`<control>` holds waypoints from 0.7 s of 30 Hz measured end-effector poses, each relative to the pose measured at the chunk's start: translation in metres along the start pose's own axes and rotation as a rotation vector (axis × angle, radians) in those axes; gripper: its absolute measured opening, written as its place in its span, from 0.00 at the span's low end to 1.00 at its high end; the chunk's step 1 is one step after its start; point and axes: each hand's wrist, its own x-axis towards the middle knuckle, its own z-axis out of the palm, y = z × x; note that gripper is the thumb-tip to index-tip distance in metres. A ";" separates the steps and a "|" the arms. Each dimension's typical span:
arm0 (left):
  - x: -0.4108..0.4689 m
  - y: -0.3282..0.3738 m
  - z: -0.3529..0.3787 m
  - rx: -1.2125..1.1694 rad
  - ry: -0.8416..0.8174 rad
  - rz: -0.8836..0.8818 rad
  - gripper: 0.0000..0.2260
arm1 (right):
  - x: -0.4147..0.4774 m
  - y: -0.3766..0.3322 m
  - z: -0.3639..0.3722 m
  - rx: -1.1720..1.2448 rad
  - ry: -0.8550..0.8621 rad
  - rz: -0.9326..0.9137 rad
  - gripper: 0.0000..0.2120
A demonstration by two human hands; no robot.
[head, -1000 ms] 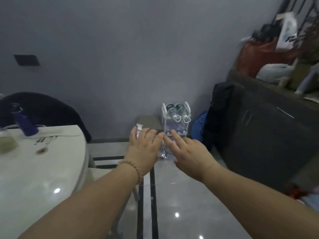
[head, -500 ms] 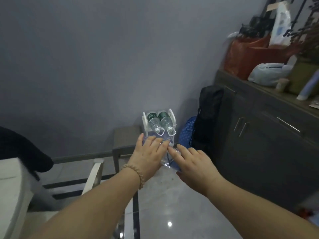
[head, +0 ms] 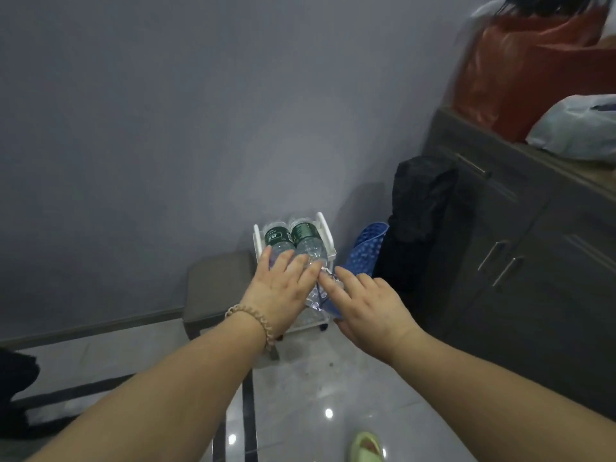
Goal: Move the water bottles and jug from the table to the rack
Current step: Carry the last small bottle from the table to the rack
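A small white rack [head: 328,242] stands on the floor against the grey wall. Two clear water bottles with green labels [head: 276,235] [head: 304,232] lie side by side on its top tier. In front of the rack my left hand [head: 283,290] and my right hand [head: 368,305] press with straight fingers on either side of a clear plastic jug [head: 316,296], carrying it between them. Most of the jug is hidden by my hands. My left fingertips overlap the necks of the racked bottles.
A grey stool [head: 216,288] stands left of the rack. A blue dotted bag [head: 368,248] and a black backpack [head: 420,211] lean right of it. A dark cabinet [head: 520,261] with bags on top lines the right side. A green slipper [head: 366,448] is on the glossy floor.
I have moved away from the white table, which has left the view, and come close to the rack. Both hands with the jug are now right in front of it.
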 end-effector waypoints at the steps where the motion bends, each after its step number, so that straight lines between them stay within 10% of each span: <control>1: 0.017 -0.004 0.010 0.012 -0.015 -0.010 0.31 | 0.015 0.012 0.013 0.011 -0.009 -0.015 0.41; 21: 0.253 -0.111 0.183 -0.188 -0.362 -0.143 0.28 | 0.263 0.108 0.181 0.140 -0.294 0.014 0.42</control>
